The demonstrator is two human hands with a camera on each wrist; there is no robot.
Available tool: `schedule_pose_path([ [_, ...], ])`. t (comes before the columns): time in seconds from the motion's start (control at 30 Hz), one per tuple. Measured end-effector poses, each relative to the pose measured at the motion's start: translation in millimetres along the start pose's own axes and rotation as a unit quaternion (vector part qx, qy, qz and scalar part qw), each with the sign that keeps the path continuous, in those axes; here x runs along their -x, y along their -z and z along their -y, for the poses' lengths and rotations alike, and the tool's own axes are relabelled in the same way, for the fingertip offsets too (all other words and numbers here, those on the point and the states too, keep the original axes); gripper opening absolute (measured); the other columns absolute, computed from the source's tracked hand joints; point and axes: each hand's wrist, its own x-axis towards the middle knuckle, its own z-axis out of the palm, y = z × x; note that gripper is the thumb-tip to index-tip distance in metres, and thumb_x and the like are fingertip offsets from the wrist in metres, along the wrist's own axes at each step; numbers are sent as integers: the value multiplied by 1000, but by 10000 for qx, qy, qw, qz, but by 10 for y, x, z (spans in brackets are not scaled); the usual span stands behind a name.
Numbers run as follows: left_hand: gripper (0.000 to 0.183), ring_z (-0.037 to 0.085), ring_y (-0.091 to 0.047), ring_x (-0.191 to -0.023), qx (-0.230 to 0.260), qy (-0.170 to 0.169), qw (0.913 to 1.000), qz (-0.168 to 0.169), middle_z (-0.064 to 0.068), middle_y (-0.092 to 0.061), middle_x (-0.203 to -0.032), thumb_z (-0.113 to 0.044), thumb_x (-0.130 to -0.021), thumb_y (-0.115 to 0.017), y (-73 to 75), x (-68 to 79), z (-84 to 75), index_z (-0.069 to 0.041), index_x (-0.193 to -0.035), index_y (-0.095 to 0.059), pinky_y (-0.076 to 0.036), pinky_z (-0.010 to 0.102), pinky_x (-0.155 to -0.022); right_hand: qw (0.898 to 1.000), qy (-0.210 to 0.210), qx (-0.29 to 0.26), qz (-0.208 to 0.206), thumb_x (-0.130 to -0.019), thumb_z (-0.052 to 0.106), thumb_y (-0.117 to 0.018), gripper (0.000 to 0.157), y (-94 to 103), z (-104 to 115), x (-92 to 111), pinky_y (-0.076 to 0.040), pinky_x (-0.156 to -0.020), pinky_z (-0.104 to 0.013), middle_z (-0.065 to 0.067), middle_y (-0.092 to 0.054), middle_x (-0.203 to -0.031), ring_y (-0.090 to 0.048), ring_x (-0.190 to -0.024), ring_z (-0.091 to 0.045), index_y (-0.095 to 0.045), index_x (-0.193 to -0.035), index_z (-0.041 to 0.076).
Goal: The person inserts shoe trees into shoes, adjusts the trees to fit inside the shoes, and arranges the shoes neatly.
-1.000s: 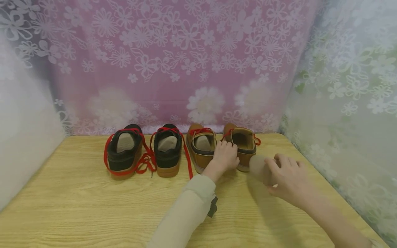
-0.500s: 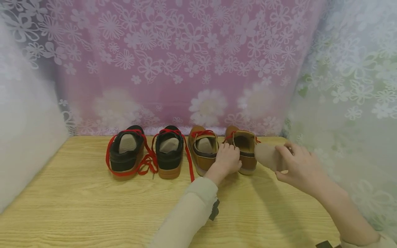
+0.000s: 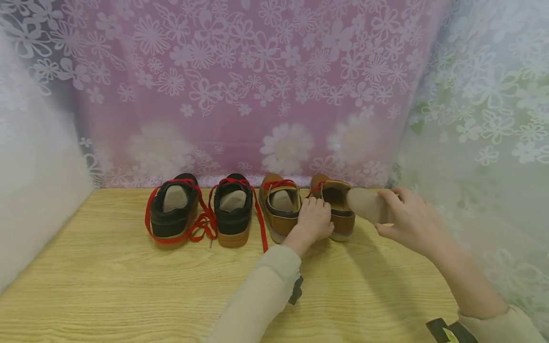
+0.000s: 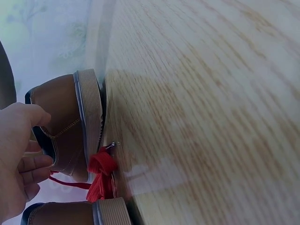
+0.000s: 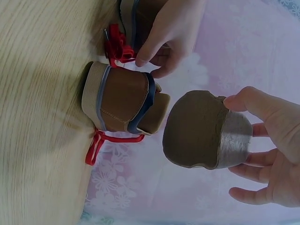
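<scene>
A grey-beige moulded-pulp shoe insert [image 3: 368, 205] is pinched between thumb and fingers of my right hand [image 3: 411, 224], raised just right of the rightmost brown shoe [image 3: 341, 224]. Its hollow side shows in the right wrist view, where the insert [image 5: 194, 131] stands apart from the shoe's opening [image 5: 157, 115]. My left hand [image 3: 314, 219] holds the left side of that shoe's collar; in the left wrist view its thumb lies by the heel of the shoe [image 4: 58, 105]. The shoe's opening is hollow and dark inside.
Left of it stands the other brown shoe [image 3: 283, 221] with an insert inside. Two black shoes [image 3: 171, 224] with inserts stand farther left, red laces [image 3: 205, 224] trailing on the wooden table [image 3: 141, 290]. A pink flowered curtain [image 3: 240, 133] hangs close behind the row.
My right hand has lifted the insert up and to the right from low beside the heel, then shifted slightly back left toward the shoe's opening. My left hand stays at the shoe.
</scene>
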Motion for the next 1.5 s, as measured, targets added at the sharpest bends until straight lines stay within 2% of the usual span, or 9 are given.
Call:
schedule_pose_path([
  [0.13, 44, 17, -46, -99, 4, -5, 10000, -2, -1, -54, -106, -49, -88, -51, 5, 9, 14, -16, -117, -56, -33, 31, -84, 9999, 122, -60, 5, -61, 20, -80, 61, -28, -16, -60, -43, -58, -50, -23, -54, -100, -54, -80, -38, -56, -113, -2],
  [0.3, 45, 17, -47, -99, 3, -44, 10000, -1, -1, -55, -107, -50, -88, -51, 12, 13, 26, -16, -118, -55, -33, 32, -83, 9966, 681, -373, -266, -58, 13, -80, 64, -100, -76, -162, -44, -67, -50, -25, -54, -101, -54, -84, -39, -55, -113, -7],
  [0.43, 47, 17, -46, -100, -1, -62, 10000, 66, -1, -55, -109, -51, -88, -50, 21, 14, 29, -16, -119, -55, -33, 32, -84, 9936, 940, -614, -85, -56, 7, -80, 69, -147, -131, -242, -43, -74, -51, -26, -54, -105, -54, -90, -41, -51, -115, -11],
  [0.67, 46, 17, -45, -99, -21, -110, 9997, 206, -2, -55, -109, -51, -89, -48, 30, 4, 23, -17, -120, -55, -32, 32, -84, 9925, 623, -767, 719, -64, 9, -78, 70, -162, -163, -304, -41, -83, -53, -29, -51, -116, -50, -102, -45, -46, -122, -14],
  [0.93, 47, 18, -45, -102, -17, -70, 9999, 143, -1, -55, -110, -51, -88, -50, 39, 5, 31, -16, -120, -54, -32, 33, -86, 9903, 680, -680, 1001, -67, 10, -75, 66, -288, -232, -378, -40, -87, -54, -29, -50, -117, -46, -108, -45, -46, -121, -14],
  [1.07, 48, 18, -44, -102, -14, -72, 9998, 157, -1, -54, -110, -51, -88, -51, 43, 3, 34, -16, -120, -54, -31, 33, -86, 9901, 752, -713, 950, -66, 9, -75, 65, -394, -278, -394, -40, -86, -52, -27, -50, -115, -47, -107, -42, -48, -120, -12],
  [1.23, 47, 18, -42, -101, -70, -125, 9997, 173, -1, -52, -108, -52, -87, -50, 31, -7, 29, -15, -116, -54, -30, 34, -86, 9910, 826, -661, 821, -65, 10, -76, 64, -509, -322, -391, -44, -79, -51, -24, -51, -112, -50, -101, -40, -50, -120, -12],
  [1.5, 51, 20, -41, -107, -75, -139, 9997, 196, 1, -49, -114, -54, -87, -49, 23, -10, 15, -16, -120, -51, -30, 37, -90, 9914, 745, -635, 867, -66, 13, -77, 67, -531, -346, -388, -44, -80, -52, -26, -50, -116, -50, -104, -42, -48, -122, -11],
])
